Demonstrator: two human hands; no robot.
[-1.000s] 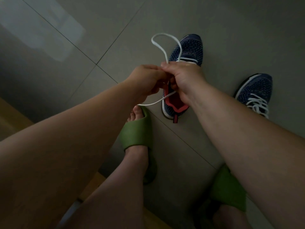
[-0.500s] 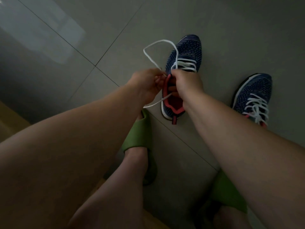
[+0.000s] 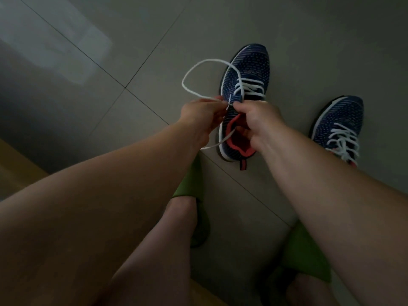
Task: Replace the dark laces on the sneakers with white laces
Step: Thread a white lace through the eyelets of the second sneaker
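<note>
Left hand [image 3: 199, 115] pinching white lace [image 3: 194, 69] near its tip | right hand [image 3: 257, 120] gripping near sneaker [image 3: 247, 85] collar, on floor [image 3: 309, 40] | limp, light cord: best held by stiff tip | second sneaker [image 3: 337, 124] already laced.

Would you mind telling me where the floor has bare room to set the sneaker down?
Bare tile lies left of the near sneaker and lace loop, and between it and the far sneaker. Crowded: around both hands, left and right, and the slippers.

The right hand [image 3: 258, 120] hides the near sneaker's [image 3: 247, 71] upper eyelets.
</note>
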